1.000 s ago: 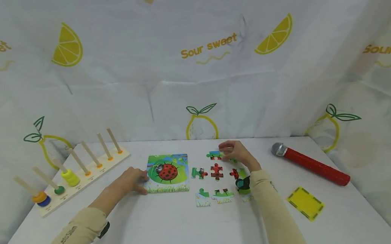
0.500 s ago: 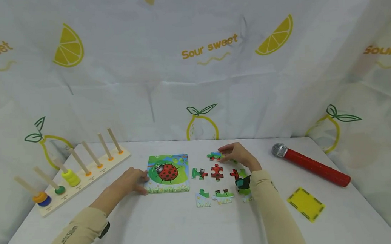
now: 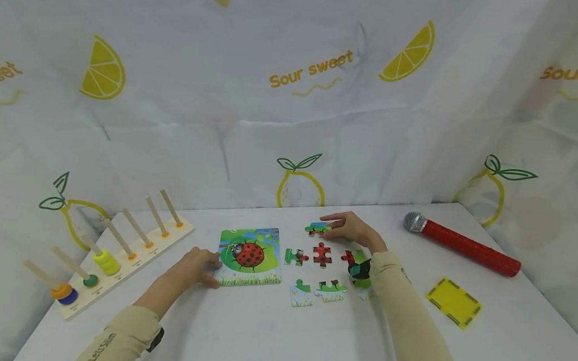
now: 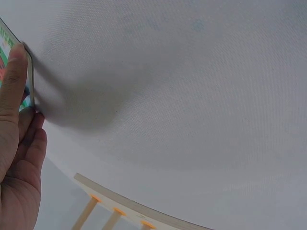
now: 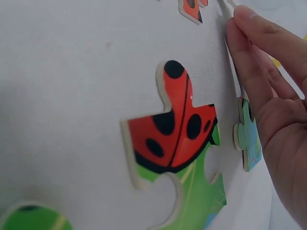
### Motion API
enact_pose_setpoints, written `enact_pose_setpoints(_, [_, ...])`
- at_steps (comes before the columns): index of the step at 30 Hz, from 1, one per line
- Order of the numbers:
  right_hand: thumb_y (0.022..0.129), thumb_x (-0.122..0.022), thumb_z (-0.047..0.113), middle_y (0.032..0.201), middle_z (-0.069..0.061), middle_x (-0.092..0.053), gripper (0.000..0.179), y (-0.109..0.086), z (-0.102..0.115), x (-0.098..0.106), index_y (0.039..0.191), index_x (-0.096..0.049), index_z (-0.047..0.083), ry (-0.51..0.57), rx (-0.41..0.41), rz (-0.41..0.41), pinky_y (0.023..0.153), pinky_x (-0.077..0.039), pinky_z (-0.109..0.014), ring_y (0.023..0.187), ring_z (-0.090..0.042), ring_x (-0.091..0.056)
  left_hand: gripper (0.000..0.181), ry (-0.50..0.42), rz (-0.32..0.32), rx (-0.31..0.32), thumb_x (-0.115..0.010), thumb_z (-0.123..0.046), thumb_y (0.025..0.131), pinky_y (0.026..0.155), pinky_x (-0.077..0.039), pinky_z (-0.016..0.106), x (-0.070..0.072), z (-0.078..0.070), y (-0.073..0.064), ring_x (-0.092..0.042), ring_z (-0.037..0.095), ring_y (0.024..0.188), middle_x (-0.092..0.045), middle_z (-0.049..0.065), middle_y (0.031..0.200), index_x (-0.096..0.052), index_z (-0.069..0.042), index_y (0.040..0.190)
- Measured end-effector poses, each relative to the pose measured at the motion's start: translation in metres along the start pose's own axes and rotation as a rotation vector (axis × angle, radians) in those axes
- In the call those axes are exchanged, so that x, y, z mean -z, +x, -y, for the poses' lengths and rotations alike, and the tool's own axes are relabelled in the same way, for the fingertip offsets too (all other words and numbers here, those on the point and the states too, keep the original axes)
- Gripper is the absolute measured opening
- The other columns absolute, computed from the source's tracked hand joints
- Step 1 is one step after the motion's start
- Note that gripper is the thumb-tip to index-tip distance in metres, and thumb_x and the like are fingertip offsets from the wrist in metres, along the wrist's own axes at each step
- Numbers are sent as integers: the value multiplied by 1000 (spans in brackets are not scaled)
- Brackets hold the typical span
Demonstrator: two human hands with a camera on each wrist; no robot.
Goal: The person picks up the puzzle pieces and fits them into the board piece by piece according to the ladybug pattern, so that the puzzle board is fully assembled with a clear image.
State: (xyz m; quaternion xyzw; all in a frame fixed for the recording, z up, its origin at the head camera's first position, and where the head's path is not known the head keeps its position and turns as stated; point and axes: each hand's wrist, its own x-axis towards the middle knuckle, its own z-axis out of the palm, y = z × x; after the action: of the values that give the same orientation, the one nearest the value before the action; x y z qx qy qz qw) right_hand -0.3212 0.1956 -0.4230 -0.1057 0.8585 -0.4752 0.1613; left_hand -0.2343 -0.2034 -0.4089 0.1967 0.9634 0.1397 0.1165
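In the head view, a square ladybug picture board (image 3: pixel 249 257) lies left of several loose jigsaw pieces. My left hand (image 3: pixel 198 267) touches its left edge, thumb near the front corner; the left wrist view shows those fingers (image 4: pixel 13 88) resting along the board's edge. My right hand (image 3: pixel 351 230) pinches a blue-green jigsaw piece (image 3: pixel 316 228) in the back row; its fingertips nearly meet in the right wrist view. Under the right wrist lies a red-and-green piece (image 5: pixel 175 134). A red spotted piece (image 3: pixel 321 255) is at the middle of the pieces.
A wooden peg counter (image 3: pixel 129 264) with coloured rings stands at the left. To the right lie a red microphone (image 3: pixel 467 246) and a yellow card (image 3: pixel 454 302). A white cloth backdrop (image 3: pixel 206 152) hangs behind the table. Another puzzle piece (image 5: pixel 248 136) sits beside the right hand.
The blue-green piece has shifted and turned slightly in my right fingers. That hand has moved a little; my left hand stays at the board's edge.
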Motion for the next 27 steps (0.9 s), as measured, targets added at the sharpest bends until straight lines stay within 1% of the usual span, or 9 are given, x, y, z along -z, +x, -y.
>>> enact_pose_setpoints(4, [86,-72,16,125,-17,-61,47,0,-4,-2,131,-59,7,13,-3,-23,99,-43,-42,111,-25,-57,47,-8,-1,13,-83,-21,70,97,-43,48,-1,1,0,-54,36,107,-60,20,126,-70,1,109])
enact_pose_setpoints(7, [86,-73,17,126,-15,-62,47,0,-7,-4,130,-60,7,58,-6,-39,99,-42,-38,110,-22,-56,47,-11,-5,14,-83,-21,70,96,-43,48,-1,0,0,-54,35,106,-60,20,126,-70,1,109])
enact_pose_setpoints(11, [85,-73,12,120,-14,-65,47,2,-10,-5,130,-60,5,148,-22,-35,87,-47,-26,100,-16,-59,46,-21,-12,15,-83,-21,69,95,-44,48,-1,0,0,-54,34,104,-60,20,126,-71,0,108])
enact_pose_setpoints(14, [85,-72,9,120,-14,-65,47,4,-12,-5,130,-59,4,196,-50,-22,79,-49,-21,94,-13,-59,44,-24,-15,19,-83,-21,69,95,-44,48,-2,-1,0,-54,34,104,-60,20,126,-71,0,107])
enact_pose_setpoints(16, [86,-71,7,121,-14,-64,47,3,-11,-5,131,-58,3,209,-59,-10,78,-50,-21,93,-12,-60,44,-24,-14,21,-83,-20,69,95,-44,48,-3,-1,0,-54,34,104,-60,20,126,-72,-1,106])
enact_pose_setpoints(19, [86,-70,6,121,-15,-63,48,3,-8,-4,132,-57,1,218,-50,16,80,-51,-22,92,-12,-60,43,-19,-16,12,-84,-20,69,94,-44,48,-2,-2,0,-55,33,103,-60,20,125,-72,-1,105])
enact_pose_setpoints(24, [86,-70,2,108,-7,-67,48,4,-1,-4,132,-56,0,266,-56,52,79,-52,-23,90,-12,-61,44,-7,-37,-20,-84,-21,67,92,-45,47,-1,-2,-2,-56,33,100,-62,21,123,-72,0,104])
enact_pose_setpoints(26, [86,-68,-1,103,-4,-68,48,6,2,-5,133,-56,0,306,-60,68,80,-53,-25,90,-13,-62,44,-4,-42,-24,-84,-22,67,92,-45,47,0,-2,-3,-56,33,100,-62,21,123,-72,0,104])
enact_pose_setpoints(27, [86,-68,-2,101,-3,-68,49,7,3,-6,133,-55,-1,310,-51,82,80,-54,-26,91,-13,-63,44,-4,-40,-20,-84,-21,67,92,-45,47,0,-1,-3,-56,33,100,-62,21,123,-72,0,104])
